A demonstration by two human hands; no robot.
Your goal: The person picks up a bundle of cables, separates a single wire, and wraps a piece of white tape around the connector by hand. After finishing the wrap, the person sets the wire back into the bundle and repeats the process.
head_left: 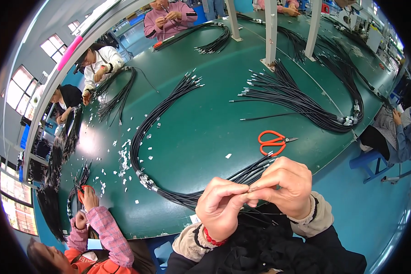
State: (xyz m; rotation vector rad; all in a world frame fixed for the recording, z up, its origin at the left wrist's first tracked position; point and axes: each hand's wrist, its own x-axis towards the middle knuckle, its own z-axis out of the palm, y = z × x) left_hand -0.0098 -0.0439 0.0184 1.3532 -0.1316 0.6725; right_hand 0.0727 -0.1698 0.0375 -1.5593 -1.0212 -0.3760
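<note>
Over the near edge of the green table, my left hand [220,205] and my right hand [285,185] meet fingertip to fingertip. Both are closed in a pinch on something tiny that my fingers hide. Just behind and below them passes a bundle of black cables [144,132] with silvery tips, bent in a wide U and wrapped with pale labels [147,181] at the bend. A pair of red-handled scissors [275,142] lies a little beyond my right hand, blades pointing right.
Another black cable bundle [301,102] fans out at the right. White paper scraps [123,157] litter the green table [201,150] on the left. White posts [270,34] stand at the back. A co-worker [102,228] holds red-handled scissors at lower left; other people work around the table.
</note>
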